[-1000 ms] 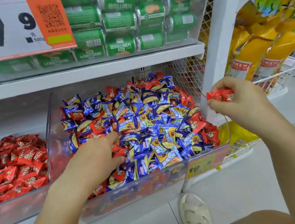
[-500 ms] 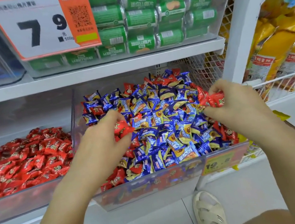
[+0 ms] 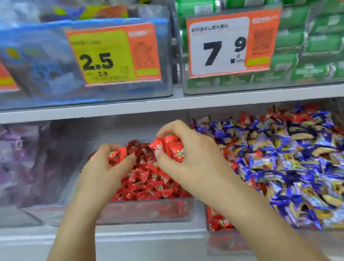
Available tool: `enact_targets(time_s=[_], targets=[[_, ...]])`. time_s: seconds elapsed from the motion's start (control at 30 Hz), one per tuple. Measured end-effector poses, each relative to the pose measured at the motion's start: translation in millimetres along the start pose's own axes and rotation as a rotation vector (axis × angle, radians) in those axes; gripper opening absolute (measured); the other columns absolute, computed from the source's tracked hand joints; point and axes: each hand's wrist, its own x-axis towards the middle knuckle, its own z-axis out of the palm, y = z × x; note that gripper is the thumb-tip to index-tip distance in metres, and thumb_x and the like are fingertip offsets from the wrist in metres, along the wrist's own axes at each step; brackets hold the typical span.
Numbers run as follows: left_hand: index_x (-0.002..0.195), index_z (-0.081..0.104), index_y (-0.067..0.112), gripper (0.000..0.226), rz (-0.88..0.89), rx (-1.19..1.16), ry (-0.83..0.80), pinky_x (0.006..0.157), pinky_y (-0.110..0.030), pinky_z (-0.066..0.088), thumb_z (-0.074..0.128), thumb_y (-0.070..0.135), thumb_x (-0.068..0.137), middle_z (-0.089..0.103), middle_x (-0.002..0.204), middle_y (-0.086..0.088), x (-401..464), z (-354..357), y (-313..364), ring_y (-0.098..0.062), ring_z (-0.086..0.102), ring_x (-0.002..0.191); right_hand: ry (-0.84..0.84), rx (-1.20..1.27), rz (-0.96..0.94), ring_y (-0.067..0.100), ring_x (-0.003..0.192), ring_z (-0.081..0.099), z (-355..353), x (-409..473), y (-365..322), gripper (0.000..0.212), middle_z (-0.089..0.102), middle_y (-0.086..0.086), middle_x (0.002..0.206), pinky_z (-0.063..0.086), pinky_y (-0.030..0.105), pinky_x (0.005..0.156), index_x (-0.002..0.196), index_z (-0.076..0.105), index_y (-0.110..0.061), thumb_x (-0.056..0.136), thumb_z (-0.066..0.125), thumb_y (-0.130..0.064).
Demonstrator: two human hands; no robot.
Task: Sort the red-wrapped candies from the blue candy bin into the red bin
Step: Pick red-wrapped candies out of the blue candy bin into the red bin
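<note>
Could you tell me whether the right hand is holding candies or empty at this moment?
Holding: the right hand grips red-wrapped candies above the red bin.

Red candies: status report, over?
Left hand and right hand each grip red candies, over the red bin. Reds remain in blue bin. Nothing blocking.

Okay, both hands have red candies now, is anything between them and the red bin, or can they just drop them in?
Nothing visible blocks them. The left hand and right hand hold red candies directly above the open red bin, below the shelf.
</note>
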Motion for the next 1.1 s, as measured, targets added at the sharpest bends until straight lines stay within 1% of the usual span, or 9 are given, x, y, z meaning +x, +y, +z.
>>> enact_targets(time_s=[0.1, 0.17, 0.27, 0.37, 0.47, 0.67, 0.83, 0.93, 1.1], targets=[[0.113, 0.054, 0.023, 0.042, 0.021, -0.017, -0.003, 0.067, -0.034, 0.045, 0.067, 0.045, 0.081, 0.061, 0.101, 0.002, 16, 0, -21, -0.020, 0.057, 0.098, -0.103, -0.126, -0.030, 0.016, 0.105, 0.056, 27, 18, -2, 0.039, 0.062, -0.007, 0.110, 0.037, 0.027, 0.086, 0.120, 0.050, -0.030, 0.085, 0.063, -0.043], [0.136, 0.039, 0.027, 0.083, 0.059, -0.057, -0.109, 0.095, -0.036, 0.043, 0.063, 0.070, 0.068, 0.052, 0.127, 0.001, 23, 0, -28, -0.016, 0.050, 0.118, -0.296, -0.413, -0.057, 0.019, 0.129, 0.041, 27, 23, 6, 0.072, 0.048, -0.006, 0.137, 0.027, 0.039, 0.108, 0.139, 0.032, -0.036, 0.078, 0.056, -0.065], [0.151, 0.007, 0.032, 0.109, -0.072, -0.188, -0.095, 0.118, -0.037, 0.009, 0.044, 0.087, 0.064, 0.008, 0.159, -0.002, 33, -8, -34, -0.014, 0.011, 0.145, -0.370, -0.514, -0.021, 0.018, 0.136, 0.032, 13, 26, 15, 0.084, 0.039, -0.007, 0.146, 0.017, 0.041, 0.114, 0.144, 0.028, -0.037, 0.073, 0.049, -0.076], [0.151, 0.004, 0.028, 0.103, -0.163, -0.281, -0.008, 0.119, -0.038, 0.007, 0.036, 0.083, 0.070, 0.004, 0.160, 0.005, 36, -11, -28, -0.011, 0.006, 0.146, -0.316, -0.256, 0.037, 0.008, 0.126, 0.042, -14, 18, 26, 0.067, 0.049, -0.011, 0.137, 0.031, 0.021, 0.096, 0.137, 0.043, -0.036, 0.077, 0.055, -0.064], [0.151, 0.013, 0.023, 0.082, -0.083, -0.233, 0.023, 0.117, -0.035, 0.011, 0.035, 0.069, 0.087, 0.014, 0.158, 0.002, 25, -7, -11, -0.013, 0.013, 0.145, -0.303, -0.175, 0.089, 0.001, 0.124, 0.043, -33, 3, 37, 0.051, 0.049, -0.017, 0.136, 0.031, 0.018, 0.092, 0.130, 0.049, -0.040, 0.082, 0.057, -0.054], [0.141, 0.040, 0.025, 0.064, 0.146, -0.099, -0.113, 0.098, -0.030, 0.033, 0.037, 0.062, 0.089, 0.048, 0.140, 0.001, -18, 32, 42, -0.013, 0.046, 0.120, -0.229, -0.137, 0.185, -0.009, 0.110, 0.050, -79, -31, 65, 0.027, 0.059, -0.025, 0.115, 0.033, 0.003, 0.085, 0.114, 0.060, -0.040, 0.087, 0.059, -0.043], [0.144, 0.033, 0.023, 0.061, 0.366, -0.011, -0.200, 0.104, -0.031, 0.032, 0.045, 0.050, 0.091, 0.039, 0.146, 0.000, -46, 82, 76, -0.017, 0.039, 0.131, -0.160, -0.363, 0.284, 0.001, 0.118, 0.051, -123, -57, 103, 0.035, 0.058, -0.021, 0.123, 0.039, 0.023, 0.095, 0.123, 0.059, -0.033, 0.090, 0.056, -0.045], [0.150, 0.020, 0.014, 0.065, 0.289, -0.025, -0.196, 0.112, -0.033, 0.023, 0.044, 0.039, 0.095, 0.025, 0.155, -0.007, -42, 100, 79, -0.021, 0.025, 0.141, -0.157, -0.426, 0.269, 0.007, 0.120, 0.048, -127, -61, 107, 0.038, 0.057, -0.014, 0.126, 0.038, 0.026, 0.093, 0.123, 0.057, -0.035, 0.088, 0.056, -0.050], [0.147, 0.027, 0.012, 0.053, 0.118, -0.195, -0.186, 0.088, -0.018, 0.026, 0.042, 0.027, 0.099, 0.039, 0.146, -0.003, -36, 106, 80, -0.017, 0.034, 0.133, -0.386, -0.468, 0.036, 0.009, 0.129, 0.035, -83, -47, 88, 0.050, 0.047, -0.011, 0.138, 0.028, 0.024, 0.102, 0.133, 0.050, -0.032, 0.087, 0.058, -0.051]])
